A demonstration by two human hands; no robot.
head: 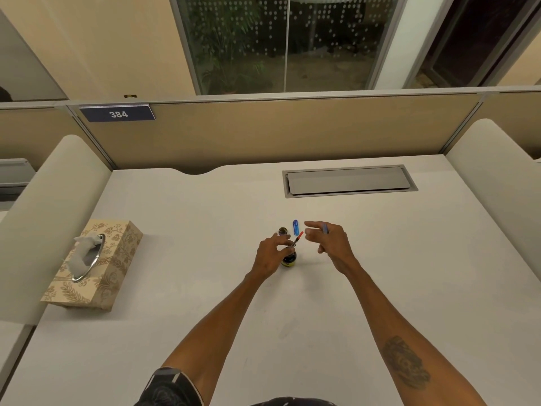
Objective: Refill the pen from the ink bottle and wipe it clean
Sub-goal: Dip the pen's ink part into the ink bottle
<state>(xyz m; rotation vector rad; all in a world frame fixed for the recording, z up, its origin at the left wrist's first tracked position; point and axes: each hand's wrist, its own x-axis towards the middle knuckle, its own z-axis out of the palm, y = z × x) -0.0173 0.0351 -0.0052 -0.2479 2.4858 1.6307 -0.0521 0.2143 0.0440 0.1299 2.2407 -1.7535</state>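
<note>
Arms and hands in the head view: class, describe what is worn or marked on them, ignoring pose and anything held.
Both forearms are bare; no watch shows. The right forearm bears a dark tattoo. The left hand and right hand wear no gloves. Dark cloth by the left elbow could be a sleeve.

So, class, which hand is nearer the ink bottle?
Left. The left hand, pinching the pen, is right against the ink bottle; the right hand is apart, off to its right.
</note>
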